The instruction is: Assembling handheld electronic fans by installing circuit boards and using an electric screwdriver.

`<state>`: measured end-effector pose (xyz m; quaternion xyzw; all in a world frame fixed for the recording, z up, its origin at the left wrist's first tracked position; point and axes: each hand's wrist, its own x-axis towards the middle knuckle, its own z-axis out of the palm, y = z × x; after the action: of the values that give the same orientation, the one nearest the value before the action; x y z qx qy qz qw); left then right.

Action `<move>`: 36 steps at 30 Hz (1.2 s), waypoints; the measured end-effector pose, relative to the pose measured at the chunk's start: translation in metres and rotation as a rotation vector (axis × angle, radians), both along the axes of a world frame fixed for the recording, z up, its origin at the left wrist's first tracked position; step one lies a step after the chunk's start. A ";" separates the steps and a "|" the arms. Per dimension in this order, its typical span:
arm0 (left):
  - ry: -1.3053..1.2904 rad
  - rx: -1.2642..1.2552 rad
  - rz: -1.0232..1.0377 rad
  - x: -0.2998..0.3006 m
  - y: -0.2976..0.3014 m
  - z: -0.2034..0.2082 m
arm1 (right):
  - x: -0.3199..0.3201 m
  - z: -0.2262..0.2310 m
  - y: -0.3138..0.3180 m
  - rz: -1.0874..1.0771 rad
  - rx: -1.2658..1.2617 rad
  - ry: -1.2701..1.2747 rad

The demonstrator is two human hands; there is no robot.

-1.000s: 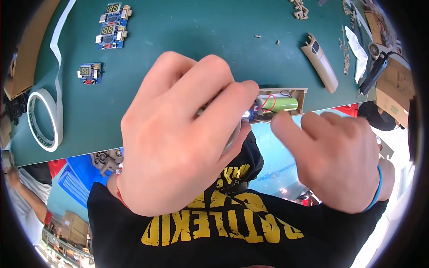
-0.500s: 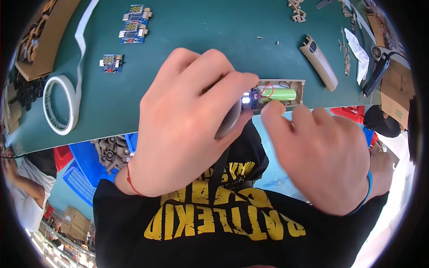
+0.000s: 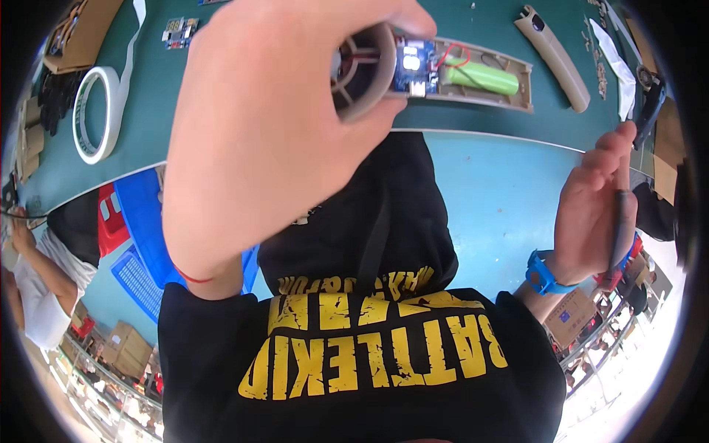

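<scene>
Green work table [image 3: 148, 125] fills the far side of the head view, above a pale blue floor. The left hand [image 3: 269, 125] has thumb and fingers clamped around a round housing [image 3: 385, 74], held over the table's near edge. From it extends an open half shell [image 3: 526, 96] containing a lit circuit board [image 3: 425, 63], red wire [image 3: 461, 49] and green battery [image 3: 484, 76]. These internals appear fitted; the shell remains uncovered, and a matching beige cover [image 3: 557, 63] lies apart, to the right. The right hand [image 3: 594, 207] is well away at right, its fingers close together; whether they grip the dark slim object [image 3: 622, 229] alongside cannot be told. Left: a tape roll [image 3: 114, 111] and a loose board [image 3: 179, 33]. Far right: a white sheet [image 3: 624, 70]. Obstruction: the left hand hides much of the housing.
</scene>
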<state>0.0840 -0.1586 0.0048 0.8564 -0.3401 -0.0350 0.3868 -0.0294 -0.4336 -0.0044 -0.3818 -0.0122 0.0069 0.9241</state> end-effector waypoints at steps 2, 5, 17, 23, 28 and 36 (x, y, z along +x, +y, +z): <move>0.017 -0.050 0.015 0.003 0.005 -0.005 | 0.006 -0.024 0.003 0.039 0.087 -0.114; 0.015 -0.134 0.040 0.008 0.013 -0.013 | 0.008 -0.013 0.026 -0.054 0.137 -0.087; -0.197 -0.176 0.042 -0.015 0.012 -0.021 | 0.022 0.000 0.011 0.142 -0.334 -0.469; -0.103 -0.164 0.057 -0.014 0.005 -0.017 | 0.041 0.025 0.043 0.235 -0.008 -0.274; -0.250 -0.055 0.105 0.001 0.017 -0.018 | 0.080 0.042 0.083 -0.005 -0.106 -0.407; 0.069 0.037 -0.150 0.031 0.016 -0.006 | 0.099 0.010 0.028 0.113 -0.046 -0.330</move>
<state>0.1151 -0.1425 -0.0015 0.8338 -0.3891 -0.0996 0.3787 0.0693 -0.4058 0.0052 -0.3976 -0.1849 -0.0034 0.8987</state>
